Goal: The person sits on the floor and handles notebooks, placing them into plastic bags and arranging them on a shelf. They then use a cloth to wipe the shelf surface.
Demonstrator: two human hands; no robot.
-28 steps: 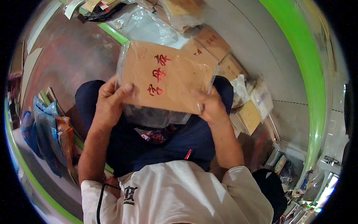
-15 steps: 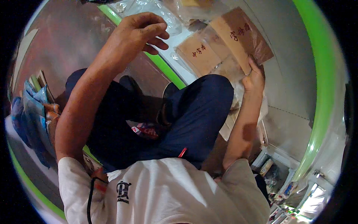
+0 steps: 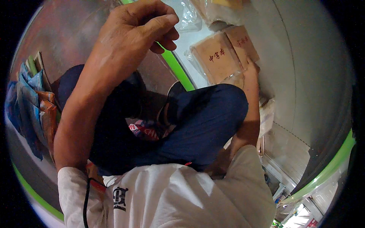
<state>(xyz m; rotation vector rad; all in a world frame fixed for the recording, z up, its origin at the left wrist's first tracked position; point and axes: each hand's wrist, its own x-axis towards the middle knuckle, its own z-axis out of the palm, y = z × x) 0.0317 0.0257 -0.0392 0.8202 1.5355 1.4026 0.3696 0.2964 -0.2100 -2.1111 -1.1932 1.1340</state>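
Seated, dark blue trousers (image 3: 205, 125) filling the middle, white shirt (image 3: 171, 197) below. Left hand (image 3: 129, 41) raised close to the camera, fingers curled loosely, thumb near the fingertips, nothing visible in its grip. Right hand (image 3: 251, 70) stretched out far forward, resting against the near edge of a flat brown packet (image 3: 215, 60) in clear plastic wrap; grip mostly hidden behind the packet, so cannot tell whether closed on it or only touching. Second brown packet (image 3: 243, 43) just beyond and beside the first, overlapping it. More clear bags (image 3: 186, 15) farther off past the left grip; blue and orange pouches (image 3: 36, 102) well off to the left.

Probably light and fairly stiff, like card or paper sheets; wrap likely slippery and crinkly. Best pinched at a near corner or edge, thumb on top, fingers beneath, rather than by loose film.
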